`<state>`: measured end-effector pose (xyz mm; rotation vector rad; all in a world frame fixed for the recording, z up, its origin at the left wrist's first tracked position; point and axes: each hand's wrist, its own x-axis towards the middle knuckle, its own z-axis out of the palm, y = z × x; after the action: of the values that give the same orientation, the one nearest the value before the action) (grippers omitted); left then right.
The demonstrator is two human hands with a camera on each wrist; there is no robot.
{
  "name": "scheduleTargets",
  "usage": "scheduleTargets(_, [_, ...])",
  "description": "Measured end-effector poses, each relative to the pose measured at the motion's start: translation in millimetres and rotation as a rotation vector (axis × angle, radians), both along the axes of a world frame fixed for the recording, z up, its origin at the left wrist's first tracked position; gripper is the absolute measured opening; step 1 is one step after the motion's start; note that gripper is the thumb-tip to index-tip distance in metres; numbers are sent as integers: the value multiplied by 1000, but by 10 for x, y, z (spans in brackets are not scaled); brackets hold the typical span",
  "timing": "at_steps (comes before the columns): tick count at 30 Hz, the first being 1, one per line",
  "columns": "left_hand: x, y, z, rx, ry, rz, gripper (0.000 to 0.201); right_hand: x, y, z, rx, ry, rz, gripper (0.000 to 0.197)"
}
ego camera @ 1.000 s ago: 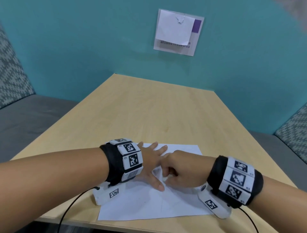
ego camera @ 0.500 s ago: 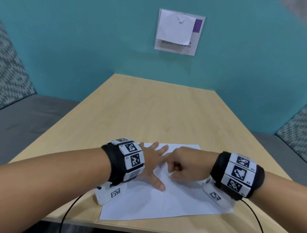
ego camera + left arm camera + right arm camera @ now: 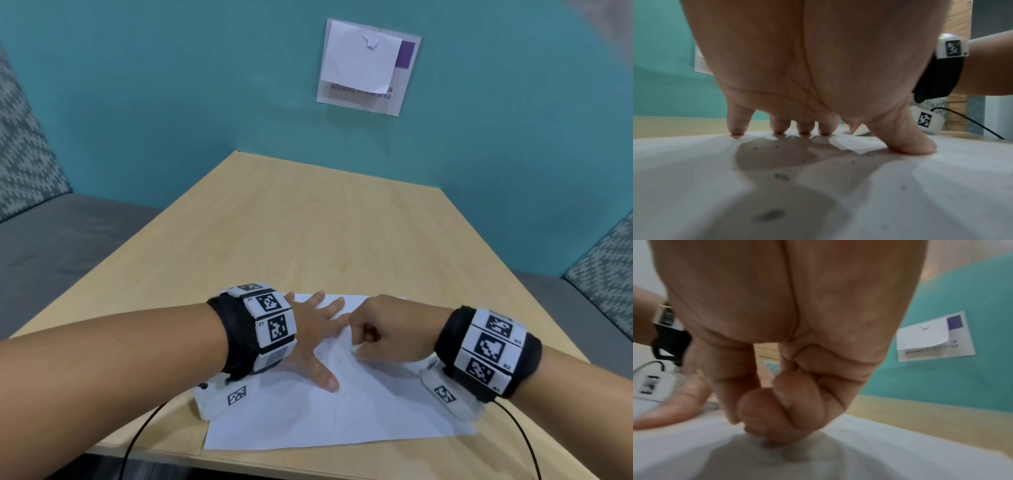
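Sheet of paper (image 3: pixel 308 421) flat at near edge of table (image 3: pixel 308 222). Left hand (image 3: pixel 315 329): 5 fingers spread, tips pressing sheet down. Right hand (image 3: pixel 390 329): fingers curled, pinching what looks like a small white eraser (image 3: pixel 355 348) against the sheet, just beside left fingers. Dark crumbs (image 3: pixel 781 177) on sheet. Step judged: rubbing out marks. Next calls for short strokes under firm left-hand pressure, or the paper creases.

Left hand (image 3: pixel 313 334) flat, palm down, fingers (image 3: pixel 322 298) spread; right hand (image 3: pixel 387 334) curled, fingers (image 3: pixel 359 320) pinched tight, forearms converging
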<state>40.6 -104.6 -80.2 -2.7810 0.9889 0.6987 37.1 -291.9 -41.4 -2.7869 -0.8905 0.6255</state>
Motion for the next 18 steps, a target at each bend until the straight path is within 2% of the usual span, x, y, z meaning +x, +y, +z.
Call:
scheduleTargets(3, [9,23,-13,-6,-1,6,110,-108,70,-30,-19,47,82,13])
scheduleTargets(7, [29,15,-34,15,-19,-4,113,61,-47,12,-19,-44,-27,13])
scheduleTargets(11, [43,36,-39,11,-12,3,112,-67,43,-27,-42,0,68,13])
scheduleTargets(15, [26,8,15,28,-15,17,111,128,-99,26,-44,-97,-61,10])
scheduleTargets(18, [6,12,66,41,-31,46,110,126,-97,44,-45,-83,-56,11])
